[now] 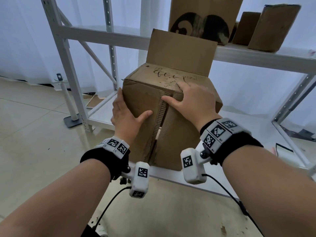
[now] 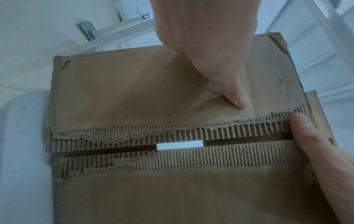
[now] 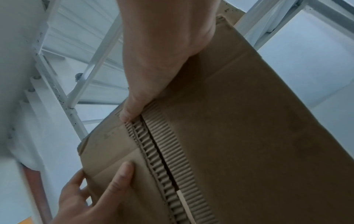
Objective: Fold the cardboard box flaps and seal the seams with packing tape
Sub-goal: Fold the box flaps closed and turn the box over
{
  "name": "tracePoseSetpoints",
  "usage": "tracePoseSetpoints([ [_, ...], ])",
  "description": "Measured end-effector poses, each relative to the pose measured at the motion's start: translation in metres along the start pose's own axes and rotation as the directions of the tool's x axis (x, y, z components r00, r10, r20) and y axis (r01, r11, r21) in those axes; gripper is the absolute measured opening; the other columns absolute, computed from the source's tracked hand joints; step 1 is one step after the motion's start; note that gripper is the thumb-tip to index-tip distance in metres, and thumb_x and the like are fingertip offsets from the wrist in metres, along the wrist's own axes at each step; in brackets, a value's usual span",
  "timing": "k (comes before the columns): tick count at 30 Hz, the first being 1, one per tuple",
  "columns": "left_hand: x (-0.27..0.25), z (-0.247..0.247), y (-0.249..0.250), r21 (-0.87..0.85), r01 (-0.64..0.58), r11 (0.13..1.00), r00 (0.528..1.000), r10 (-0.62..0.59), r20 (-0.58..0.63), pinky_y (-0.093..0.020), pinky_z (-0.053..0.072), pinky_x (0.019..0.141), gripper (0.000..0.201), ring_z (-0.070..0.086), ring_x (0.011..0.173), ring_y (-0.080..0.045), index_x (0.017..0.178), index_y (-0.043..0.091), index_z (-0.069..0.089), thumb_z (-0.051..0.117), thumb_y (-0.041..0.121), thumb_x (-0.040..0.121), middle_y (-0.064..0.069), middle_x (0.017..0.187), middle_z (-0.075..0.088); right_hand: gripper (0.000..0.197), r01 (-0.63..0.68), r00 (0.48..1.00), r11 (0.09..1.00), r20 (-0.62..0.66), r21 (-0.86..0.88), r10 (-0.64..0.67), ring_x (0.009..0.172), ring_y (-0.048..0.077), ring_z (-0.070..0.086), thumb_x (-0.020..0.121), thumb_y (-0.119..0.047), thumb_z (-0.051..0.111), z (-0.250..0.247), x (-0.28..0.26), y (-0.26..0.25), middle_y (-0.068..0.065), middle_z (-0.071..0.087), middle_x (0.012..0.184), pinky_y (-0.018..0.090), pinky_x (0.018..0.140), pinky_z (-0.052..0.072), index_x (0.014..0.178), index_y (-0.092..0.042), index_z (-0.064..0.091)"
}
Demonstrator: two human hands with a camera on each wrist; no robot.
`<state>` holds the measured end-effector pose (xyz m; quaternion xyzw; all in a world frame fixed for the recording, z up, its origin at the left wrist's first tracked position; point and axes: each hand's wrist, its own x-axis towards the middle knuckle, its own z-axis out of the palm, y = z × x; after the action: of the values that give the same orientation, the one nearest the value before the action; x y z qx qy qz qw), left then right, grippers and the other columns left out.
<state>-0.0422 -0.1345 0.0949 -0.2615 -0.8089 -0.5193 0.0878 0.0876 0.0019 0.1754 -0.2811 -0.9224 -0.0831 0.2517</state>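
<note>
A worn brown cardboard box (image 1: 181,137) stands tilted on a white shelf board (image 1: 167,173). Two flaps on its near face meet at a narrow open seam (image 1: 162,120) with torn corrugated edges. No tape shows on the seam (image 2: 134,147). One far flap (image 1: 181,52) stands upright. My left hand (image 1: 126,117) presses the box's left edge, fingers along the side and thumb (image 2: 229,91) flat on the left flap. My right hand (image 1: 195,100) lies spread over the upper right corner, its thumb (image 3: 132,109) touching the top end of the seam (image 3: 164,163).
The white metal rack (image 1: 256,57) carries other cardboard boxes (image 1: 201,19) on its upper shelf. A white post on a grey base (image 1: 71,117) stands on the tiled floor at the left. Black cables (image 1: 109,202) hang from my wrist cameras.
</note>
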Motion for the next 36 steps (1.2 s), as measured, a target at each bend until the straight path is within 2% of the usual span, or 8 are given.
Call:
tracePoseSetpoints([
  [5,-0.007,0.003,-0.022,-0.147,0.224,0.963,0.974,-0.219,0.056,-0.045,0.028,0.111,0.089,0.029,0.134,-0.026,0.146,0.019,0.023,0.066,0.056,0.077,-0.009,0.145,0.029,0.086,-0.024,0.997,1.0,-0.067,-0.007,0.023,0.103,0.024,0.06,0.075,-0.088,0.026,0.008,-0.004,0.008,0.0,0.065,0.112,0.037,0.083,0.049,0.134,-0.03,0.05],
  [11,-0.048,0.021,-0.082,-0.233,0.551,0.801,0.832,-0.548,0.087,-0.043,0.038,0.103,0.068,0.046,0.116,-0.033,0.133,0.02,0.041,0.05,0.065,0.083,-0.015,0.136,0.038,0.083,-0.153,0.971,0.971,-0.153,0.183,0.182,0.105,0.022,0.06,0.072,-0.086,0.034,0.001,-0.024,0.053,0.0,0.065,0.116,0.03,0.077,0.043,0.129,-0.03,0.057],
  [16,-0.069,0.057,-0.074,-0.56,0.661,0.5,0.741,-0.555,0.379,-0.04,0.05,0.089,0.078,0.059,0.108,-0.023,0.141,0.022,0.024,0.057,0.06,0.082,-0.004,0.126,0.053,0.068,-0.286,0.923,0.894,-0.152,0.347,0.354,0.109,0.024,0.058,0.077,-0.077,0.046,0.005,-0.052,0.097,-0.001,0.064,0.118,0.031,0.081,0.041,0.126,-0.032,0.059],
  [23,-0.067,0.079,-0.054,-0.556,0.774,0.303,0.616,-0.563,0.551,-0.045,0.05,0.088,0.095,0.059,0.11,-0.025,0.141,0.022,0.031,0.046,0.082,0.069,0.0,0.131,0.055,0.074,-0.33,0.893,0.842,-0.147,0.427,0.424,0.11,0.019,0.059,0.074,-0.083,0.043,0.016,-0.061,0.117,-0.007,0.064,0.12,0.035,0.088,0.047,0.126,-0.033,0.059],
  [26,-0.067,0.08,-0.041,-0.564,0.766,0.309,0.627,-0.556,0.546,-0.042,0.052,0.083,0.096,0.059,0.109,-0.022,0.138,0.026,0.034,0.048,0.085,0.064,0.003,0.125,0.057,0.075,-0.381,0.865,0.786,-0.114,0.487,0.489,0.112,0.017,0.058,0.073,-0.083,0.043,0.018,-0.068,0.125,-0.009,0.065,0.12,0.037,0.093,0.048,0.125,-0.033,0.06],
  [29,-0.061,0.075,-0.027,-0.626,0.683,0.377,0.692,-0.61,0.387,-0.04,0.05,0.088,0.082,0.057,0.109,-0.021,0.135,0.022,0.037,0.047,0.077,0.075,0.003,0.121,0.055,0.073,-0.424,0.832,0.713,-0.069,0.558,0.55,0.109,0.016,0.058,0.073,-0.084,0.043,0.024,-0.08,0.128,-0.01,0.067,0.112,0.036,0.093,0.047,0.12,-0.032,0.062],
  [33,-0.034,0.042,-0.017,-0.452,0.491,0.745,0.859,-0.499,0.111,-0.033,0.039,0.097,0.07,0.05,0.12,-0.026,0.139,0.014,0.037,0.036,0.064,0.091,-0.007,0.135,0.05,0.051,-0.488,0.812,0.589,0.09,0.644,0.576,0.102,0.023,0.056,0.09,-0.059,0.049,0.044,-0.097,0.115,-0.004,0.058,0.098,0.027,0.08,0.037,0.115,-0.015,0.054],
  [36,-0.004,0.02,-0.023,-0.371,0.321,0.871,0.945,-0.322,0.061,-0.033,0.04,0.099,0.057,0.051,0.116,-0.021,0.134,0.013,0.041,0.043,0.054,0.094,-0.004,0.13,0.052,0.054,-0.529,0.829,0.582,0.231,0.618,0.509,0.106,0.032,0.055,0.096,-0.052,0.042,0.063,-0.098,0.097,0.013,0.06,0.111,0.034,0.081,0.04,0.119,-0.003,0.046],
])
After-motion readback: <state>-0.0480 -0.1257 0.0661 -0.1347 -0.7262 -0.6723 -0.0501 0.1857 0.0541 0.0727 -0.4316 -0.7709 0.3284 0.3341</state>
